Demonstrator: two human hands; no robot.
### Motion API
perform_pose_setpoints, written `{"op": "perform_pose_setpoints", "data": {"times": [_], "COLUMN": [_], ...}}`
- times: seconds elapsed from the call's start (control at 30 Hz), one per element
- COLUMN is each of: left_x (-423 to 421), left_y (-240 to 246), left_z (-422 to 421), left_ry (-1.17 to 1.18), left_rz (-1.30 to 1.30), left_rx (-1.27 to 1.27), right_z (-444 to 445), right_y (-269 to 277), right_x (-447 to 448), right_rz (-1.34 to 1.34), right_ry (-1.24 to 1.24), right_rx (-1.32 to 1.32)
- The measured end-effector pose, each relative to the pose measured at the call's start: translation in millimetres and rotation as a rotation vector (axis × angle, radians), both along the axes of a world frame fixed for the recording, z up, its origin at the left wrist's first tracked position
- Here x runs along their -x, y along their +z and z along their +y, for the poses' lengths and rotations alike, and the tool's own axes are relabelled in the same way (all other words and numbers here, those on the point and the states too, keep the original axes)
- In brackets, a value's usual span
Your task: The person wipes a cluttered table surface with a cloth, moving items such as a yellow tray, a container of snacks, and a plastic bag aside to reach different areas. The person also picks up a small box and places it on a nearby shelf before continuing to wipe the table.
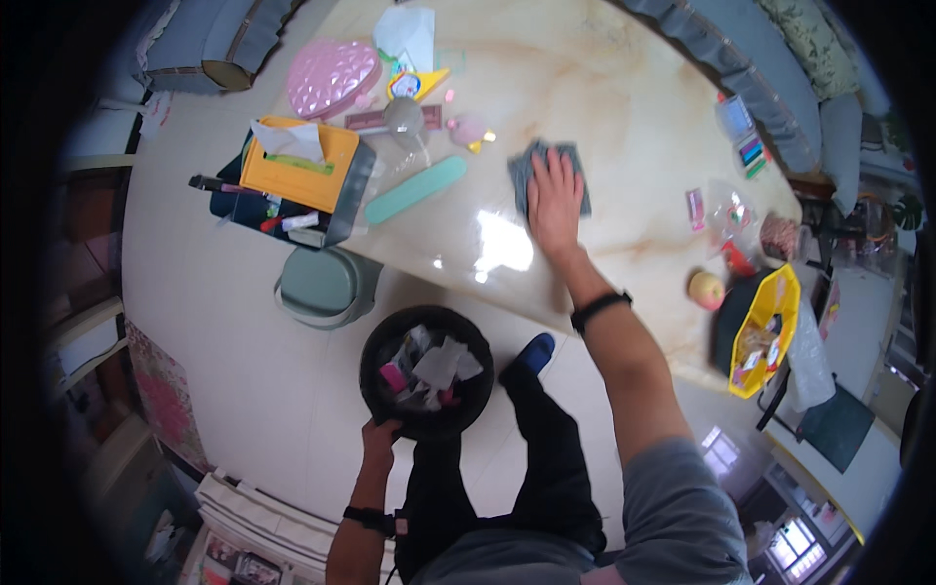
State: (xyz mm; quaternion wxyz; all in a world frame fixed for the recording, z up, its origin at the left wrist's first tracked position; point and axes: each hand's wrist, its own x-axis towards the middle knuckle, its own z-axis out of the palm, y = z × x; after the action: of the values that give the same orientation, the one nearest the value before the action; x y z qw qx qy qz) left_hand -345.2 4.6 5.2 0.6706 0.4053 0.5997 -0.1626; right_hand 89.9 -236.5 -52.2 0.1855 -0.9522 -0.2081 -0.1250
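My right hand (557,201) lies flat, fingers slightly spread, on a grey cloth (521,170) on the glossy marble-patterned table (621,219). Low at the left, my left hand (382,437) grips the rim of a black round trash bin (369,365), which holds crumpled paper and wrappers. Left of the cloth are a pink ball-shaped item with a yellow bow (466,131), a long mint-green case (417,190) and a clear plastic cup-like item (404,121). A pink quilted heart-shaped case (333,77) lies further back.
An organizer with a yellow tissue box (292,179) stands at the table's left edge. Near the right edge are an apple (706,290), a yellow-rimmed container of snacks (786,322) and colored markers (751,153). A grey-green lidded bin (319,285) stands on the floor.
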Motion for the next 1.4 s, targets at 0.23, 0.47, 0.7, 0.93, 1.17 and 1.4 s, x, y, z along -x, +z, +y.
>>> {"op": "perform_pose_setpoints", "data": {"times": [0.23, 0.47, 0.7, 0.93, 1.17, 1.4], "left_x": [12.3, -6.7, -24.4, -35.8, -26.5, -17.0], "left_y": [-16.0, -15.3, -11.4, 9.6, 30.0, 40.4], "left_z": [5.6, 11.9, -12.3, -55.4, -153.2, -226.4], "left_ry": [-0.159, -0.156, -0.351, -0.442, -0.512, -0.518], "left_rz": [0.058, 0.102, 0.047, 0.083, 0.083, 0.113], "left_rx": [-0.107, -0.028, -0.011, -0.051, -0.190, -0.209], "right_z": [81.1, -61.2, -283.2, -104.1, -264.3, -425.6], "right_y": [22.8, 0.9, 10.5, -2.4, 38.6, 43.3], "right_x": [101.6, 159.4, 205.1, 167.3, 212.5, 280.3], "right_rz": [0.156, 0.364, 0.209, 0.263, 0.371, 0.334], "right_ry": [0.074, 0.055, -1.015, -0.383, -0.111, -0.148], "right_rx": [0.030, -0.037, 0.095, -0.131, -0.182, -0.117]}}
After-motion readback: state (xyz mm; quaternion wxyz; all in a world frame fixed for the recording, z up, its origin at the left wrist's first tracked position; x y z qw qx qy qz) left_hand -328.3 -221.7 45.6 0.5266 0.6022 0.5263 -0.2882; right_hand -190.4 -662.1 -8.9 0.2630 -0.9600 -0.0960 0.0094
